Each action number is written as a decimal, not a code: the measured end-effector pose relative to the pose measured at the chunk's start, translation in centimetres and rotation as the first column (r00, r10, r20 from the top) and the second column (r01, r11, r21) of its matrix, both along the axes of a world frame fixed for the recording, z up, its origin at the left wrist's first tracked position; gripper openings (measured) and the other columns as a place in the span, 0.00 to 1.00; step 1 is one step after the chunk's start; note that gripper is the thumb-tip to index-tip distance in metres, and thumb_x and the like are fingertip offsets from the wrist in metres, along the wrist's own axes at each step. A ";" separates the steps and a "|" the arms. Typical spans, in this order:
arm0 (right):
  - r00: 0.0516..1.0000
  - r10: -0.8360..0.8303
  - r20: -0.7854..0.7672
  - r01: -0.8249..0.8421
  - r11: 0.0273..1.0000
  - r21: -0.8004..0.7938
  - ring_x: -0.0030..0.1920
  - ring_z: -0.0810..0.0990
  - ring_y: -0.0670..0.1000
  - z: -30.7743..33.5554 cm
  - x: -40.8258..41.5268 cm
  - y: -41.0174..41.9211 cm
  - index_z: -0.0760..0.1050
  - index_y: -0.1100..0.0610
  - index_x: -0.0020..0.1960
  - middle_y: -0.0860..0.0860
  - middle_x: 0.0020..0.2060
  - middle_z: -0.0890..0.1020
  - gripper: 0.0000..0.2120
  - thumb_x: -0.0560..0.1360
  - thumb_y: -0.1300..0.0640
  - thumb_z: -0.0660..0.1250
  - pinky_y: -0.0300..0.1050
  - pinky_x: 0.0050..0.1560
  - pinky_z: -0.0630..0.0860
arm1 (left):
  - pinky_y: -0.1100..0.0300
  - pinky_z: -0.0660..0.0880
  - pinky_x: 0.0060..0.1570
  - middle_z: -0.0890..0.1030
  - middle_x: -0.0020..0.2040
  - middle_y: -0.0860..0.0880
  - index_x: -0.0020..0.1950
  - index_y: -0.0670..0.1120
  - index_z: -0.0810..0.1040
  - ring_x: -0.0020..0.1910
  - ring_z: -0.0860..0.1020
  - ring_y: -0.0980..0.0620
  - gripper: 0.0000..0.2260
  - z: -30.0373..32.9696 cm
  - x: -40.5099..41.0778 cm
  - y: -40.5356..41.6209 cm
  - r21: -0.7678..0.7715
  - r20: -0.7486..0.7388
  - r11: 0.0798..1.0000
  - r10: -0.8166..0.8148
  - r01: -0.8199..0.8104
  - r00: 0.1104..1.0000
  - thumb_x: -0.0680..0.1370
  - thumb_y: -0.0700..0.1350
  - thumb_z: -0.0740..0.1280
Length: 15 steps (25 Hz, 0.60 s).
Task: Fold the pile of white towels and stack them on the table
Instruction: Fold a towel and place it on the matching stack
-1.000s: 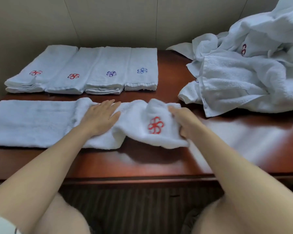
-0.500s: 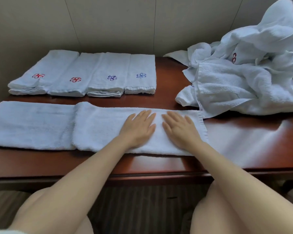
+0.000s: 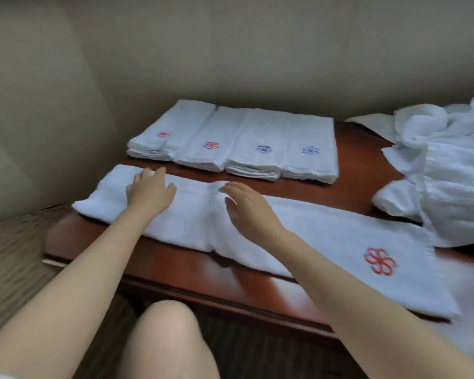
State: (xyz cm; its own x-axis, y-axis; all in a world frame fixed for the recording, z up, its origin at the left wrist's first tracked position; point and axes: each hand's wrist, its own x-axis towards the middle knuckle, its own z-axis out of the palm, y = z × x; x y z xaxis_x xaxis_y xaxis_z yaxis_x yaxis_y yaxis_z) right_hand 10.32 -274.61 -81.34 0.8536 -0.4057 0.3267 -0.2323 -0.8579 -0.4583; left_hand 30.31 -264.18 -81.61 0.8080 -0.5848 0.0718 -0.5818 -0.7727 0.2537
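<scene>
A long white towel (image 3: 326, 236) lies folded lengthwise along the front of the brown table (image 3: 361, 181), a red flower logo (image 3: 379, 261) near its right end. My left hand (image 3: 149, 191) rests flat on the towel's left part, fingers straight. My right hand (image 3: 246, 205) is open with fingers spread, at the towel's middle, near a raised fold. Several folded towels (image 3: 236, 143) with red and blue logos lie side by side at the back. The loose pile of white towels (image 3: 446, 170) sits at the right.
A beige wall runs close behind the table and along its left side. Striped carpet (image 3: 14, 258) shows to the left and below. My knee (image 3: 167, 337) is just under the table's front edge.
Both hands slid left along the towel from its right part. The camera turned left, so the pile now sits at the right edge, and the red logo faces up again.
</scene>
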 end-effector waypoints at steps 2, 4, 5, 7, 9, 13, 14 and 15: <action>0.995 0.098 -0.032 -0.098 0.995 -0.010 0.66 0.71 0.56 -0.1 4.8 2.6 0.72 0.61 0.67 0.55 0.65 0.74 0.17 0.80 0.61 0.57 0.50 0.64 0.68 | 0.47 0.56 0.70 0.54 0.76 0.38 0.78 0.50 0.53 0.75 0.53 0.39 0.32 -1.1 4.1 4.3 0.201 -0.165 0.964 0.206 -0.172 0.965 0.78 0.61 0.57; 0.979 0.064 -0.193 -0.071 0.997 -0.031 0.69 0.67 0.55 -1.3 8.2 4.0 0.67 0.57 0.70 0.54 0.67 0.71 0.19 0.82 0.54 0.54 0.51 0.66 0.65 | 0.48 0.49 0.73 0.45 0.78 0.41 0.78 0.57 0.46 0.77 0.46 0.43 0.34 -2.9 5.6 6.5 0.260 -0.212 0.958 0.176 -0.119 0.961 0.77 0.67 0.52; 0.954 -0.002 -0.299 -0.012 0.999 -0.043 0.70 0.64 0.55 -1.9 9.6 4.4 0.65 0.56 0.71 0.55 0.68 0.69 0.20 0.82 0.49 0.53 0.53 0.66 0.63 | 0.50 0.47 0.73 0.43 0.78 0.43 0.77 0.59 0.46 0.77 0.44 0.45 0.32 -3.7 5.9 7.1 0.247 -0.189 0.965 0.138 -0.089 0.972 0.77 0.68 0.49; 0.879 -0.105 -0.466 0.079 0.994 -0.075 0.73 0.58 0.56 -3.2 11.8 5.6 0.60 0.53 0.73 0.57 0.72 0.62 0.25 0.80 0.42 0.51 0.58 0.69 0.57 | 0.51 0.45 0.73 0.44 0.79 0.46 0.77 0.61 0.48 0.77 0.44 0.49 0.29 -4.0 6.4 8.1 0.197 -0.141 0.977 0.114 -0.085 0.983 0.78 0.68 0.46; 0.866 -0.068 -0.495 0.018 0.994 -0.105 0.76 0.50 0.56 -4.5 12.8 6.7 0.56 0.51 0.74 0.56 0.75 0.54 0.28 0.79 0.38 0.49 0.62 0.71 0.50 | 0.50 0.46 0.73 0.46 0.79 0.48 0.77 0.60 0.49 0.77 0.45 0.49 0.29 -3.7 7.8 8.8 0.181 -0.128 0.974 0.158 -0.133 0.979 0.77 0.68 0.47; 0.877 0.175 -0.447 -0.240 0.967 -0.091 0.77 0.44 0.48 -4.7 12.2 6.5 0.53 0.45 0.76 0.49 0.77 0.49 0.29 0.79 0.35 0.47 0.59 0.74 0.41 | 0.51 0.63 0.67 0.64 0.74 0.44 0.75 0.47 0.59 0.71 0.64 0.44 0.33 -3.2 11.3 9.8 -0.111 -0.449 0.927 0.275 -0.359 0.850 0.75 0.60 0.65; 0.869 0.210 -0.447 -0.276 0.957 -0.089 0.77 0.43 0.46 -4.6 12.0 6.4 0.52 0.45 0.77 0.47 0.78 0.48 0.30 0.78 0.34 0.48 0.57 0.74 0.39 | 0.55 0.70 0.59 0.71 0.67 0.43 0.67 0.43 0.69 0.63 0.71 0.44 0.25 -3.0 11.4 9.8 -0.222 -0.505 0.882 0.261 -0.416 0.822 0.74 0.54 0.68; 0.859 0.244 -0.450 -0.312 0.947 -0.082 0.77 0.43 0.45 -4.5 11.8 6.6 0.52 0.46 0.77 0.46 0.78 0.48 0.32 0.77 0.33 0.48 0.56 0.75 0.38 | 0.57 0.71 0.47 0.77 0.56 0.43 0.53 0.42 0.74 0.52 0.74 0.45 0.13 -3.0 11.5 9.7 -0.285 -0.506 0.852 0.255 -0.439 0.824 0.74 0.49 0.69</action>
State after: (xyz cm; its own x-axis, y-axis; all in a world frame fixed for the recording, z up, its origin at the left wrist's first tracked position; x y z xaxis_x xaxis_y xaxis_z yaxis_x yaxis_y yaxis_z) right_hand 22.17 -268.03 -85.85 0.9925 -0.1065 -0.0600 -0.1177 -0.9654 -0.2328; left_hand 41.77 -254.43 -84.58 0.9482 -0.2593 -0.1834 -0.0494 -0.6908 0.7213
